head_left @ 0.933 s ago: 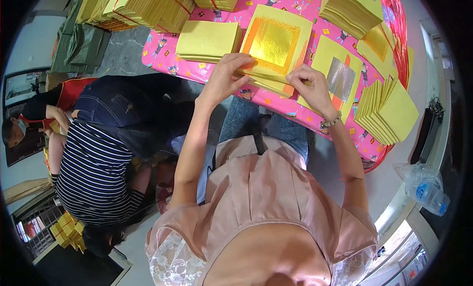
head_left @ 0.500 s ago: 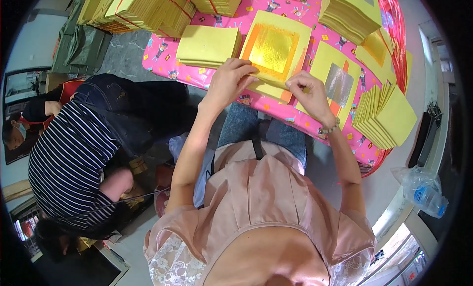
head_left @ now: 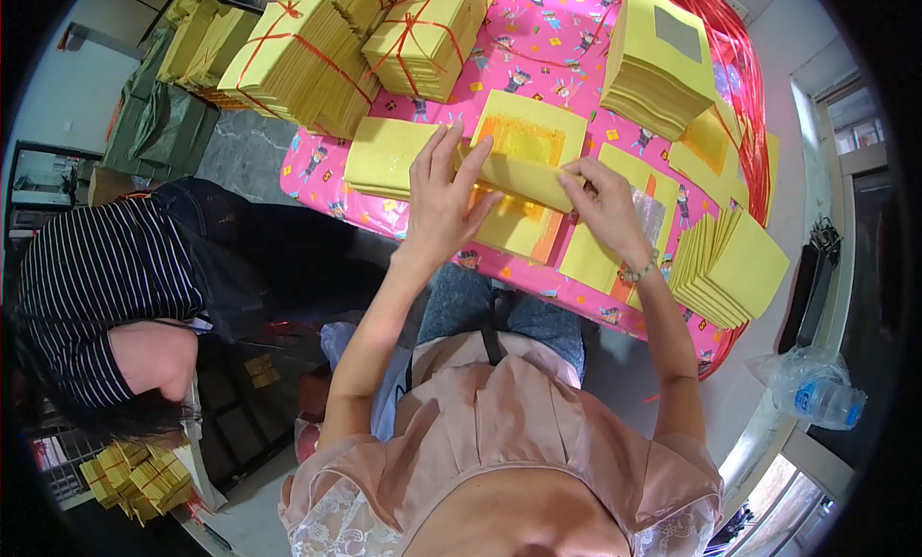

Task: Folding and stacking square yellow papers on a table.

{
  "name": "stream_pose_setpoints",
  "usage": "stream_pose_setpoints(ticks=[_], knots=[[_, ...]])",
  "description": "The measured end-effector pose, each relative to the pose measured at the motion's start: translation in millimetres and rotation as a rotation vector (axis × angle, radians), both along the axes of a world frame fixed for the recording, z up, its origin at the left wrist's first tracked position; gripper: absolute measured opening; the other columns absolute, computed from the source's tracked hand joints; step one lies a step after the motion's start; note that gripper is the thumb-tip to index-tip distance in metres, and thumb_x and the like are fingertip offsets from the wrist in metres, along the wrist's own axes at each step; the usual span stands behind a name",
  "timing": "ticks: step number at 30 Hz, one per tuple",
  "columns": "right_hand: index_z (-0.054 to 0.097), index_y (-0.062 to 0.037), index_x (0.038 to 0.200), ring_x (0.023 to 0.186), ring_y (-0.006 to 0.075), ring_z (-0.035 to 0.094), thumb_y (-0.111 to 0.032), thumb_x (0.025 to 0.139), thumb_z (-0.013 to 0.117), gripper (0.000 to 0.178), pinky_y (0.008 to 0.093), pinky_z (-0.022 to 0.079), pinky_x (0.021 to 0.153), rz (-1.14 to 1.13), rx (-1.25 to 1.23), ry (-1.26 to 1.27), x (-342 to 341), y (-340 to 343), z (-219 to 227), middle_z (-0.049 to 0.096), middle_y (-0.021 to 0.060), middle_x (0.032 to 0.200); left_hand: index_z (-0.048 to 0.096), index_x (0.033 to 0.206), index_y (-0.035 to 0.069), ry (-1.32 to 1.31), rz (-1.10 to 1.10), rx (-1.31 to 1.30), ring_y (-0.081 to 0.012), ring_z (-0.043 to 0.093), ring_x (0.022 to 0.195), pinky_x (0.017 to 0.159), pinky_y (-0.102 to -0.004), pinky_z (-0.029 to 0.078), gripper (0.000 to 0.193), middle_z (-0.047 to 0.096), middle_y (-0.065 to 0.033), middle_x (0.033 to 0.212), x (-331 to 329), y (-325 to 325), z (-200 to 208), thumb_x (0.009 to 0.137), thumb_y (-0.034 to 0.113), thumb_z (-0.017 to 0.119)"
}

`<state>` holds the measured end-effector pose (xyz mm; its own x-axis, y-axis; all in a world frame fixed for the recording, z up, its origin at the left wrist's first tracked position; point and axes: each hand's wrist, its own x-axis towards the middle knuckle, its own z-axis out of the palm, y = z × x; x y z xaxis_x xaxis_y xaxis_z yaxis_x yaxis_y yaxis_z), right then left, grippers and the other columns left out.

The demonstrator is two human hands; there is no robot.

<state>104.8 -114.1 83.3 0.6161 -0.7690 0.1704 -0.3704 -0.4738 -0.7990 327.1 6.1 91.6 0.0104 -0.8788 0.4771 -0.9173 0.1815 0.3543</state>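
Note:
Directly before me, a yellow joss paper sheet [head_left: 526,181] has its near edge folded up over its orange-bordered gold foil, with more foil-faced paper below the fold. My left hand [head_left: 447,200] lies across the fold's left end, fingers stretched and spread, thumb apart. At the other end, my right hand [head_left: 607,209] pinches the folded edge between thumb and fingers. A low pile of folded yellow paper [head_left: 384,158] sits just left of my left hand. Partly under my right wrist lies a sheet with a silver foil square [head_left: 651,219].
The pink patterned tablecloth [head_left: 519,53] carries red-tied bundles [head_left: 413,43] at the far left, a tall paper stack [head_left: 653,72] far right and a fanned pile [head_left: 730,269] nearer. Red ribbon [head_left: 754,125] hangs along the right edge. A person in stripes [head_left: 106,269] bends at my left.
The sheet's near edge has been lifted and folded away from me over the foil. My left hand has spread out onto the fold. The view has shifted; the person in stripes bends further left.

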Motion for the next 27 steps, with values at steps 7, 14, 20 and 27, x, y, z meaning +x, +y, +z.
stream_pose_setpoints(ticks=[7, 14, 20, 27], knots=[[0.067, -0.0002, 0.103, 0.066, 0.0234, 0.060, -0.029, 0.095, 0.063, 0.030, 0.0372, 0.049, 0.064, -0.110, 0.008, 0.071, 19, -74, -23, 0.067, 0.0152, 0.085, 0.040, 0.151, 0.019, -0.092, -0.071, 0.100, -0.0444, 0.027, 0.142, 0.114, -0.0569, 0.024, 0.072, 0.031, -0.0219, 0.153, -28, -23, -34, 0.088, 0.040, 0.069], [0.067, -0.0013, 0.099, 0.068, 0.0216, 0.058, -0.030, 0.094, 0.063, 0.030, 0.0369, 0.046, 0.064, -0.128, -0.109, 0.134, 31, -108, -52, 0.063, 0.0105, 0.081, 0.032, 0.155, 0.027, -0.115, -0.077, 0.178, -0.0497, 0.017, 0.146, 0.116, -0.0625, 0.017, 0.077, 0.021, -0.0248, 0.159, -28, -53, -57, 0.090, 0.054, 0.061], [0.068, -0.0017, 0.104, 0.085, 0.0302, 0.065, -0.028, 0.094, 0.063, 0.029, 0.0414, 0.051, 0.076, -0.143, -0.479, 0.206, 35, -117, -49, 0.066, 0.0147, 0.098, 0.034, 0.154, 0.023, -0.139, -0.088, 0.190, -0.0509, 0.020, 0.144, 0.116, -0.0623, 0.019, 0.078, 0.025, -0.0269, 0.156, -26, -60, -60, 0.089, 0.054, 0.063], [0.068, -0.0004, 0.110, 0.099, 0.0379, 0.065, -0.021, 0.096, 0.057, 0.027, 0.0463, 0.051, 0.087, 0.073, -0.115, 0.237, 66, -123, -44, 0.068, 0.0208, 0.104, 0.030, 0.156, 0.027, -0.126, -0.094, 0.203, -0.0499, 0.017, 0.145, 0.117, -0.0620, 0.015, 0.077, 0.022, -0.0255, 0.158, -25, -64, -65, 0.091, 0.057, 0.058]])
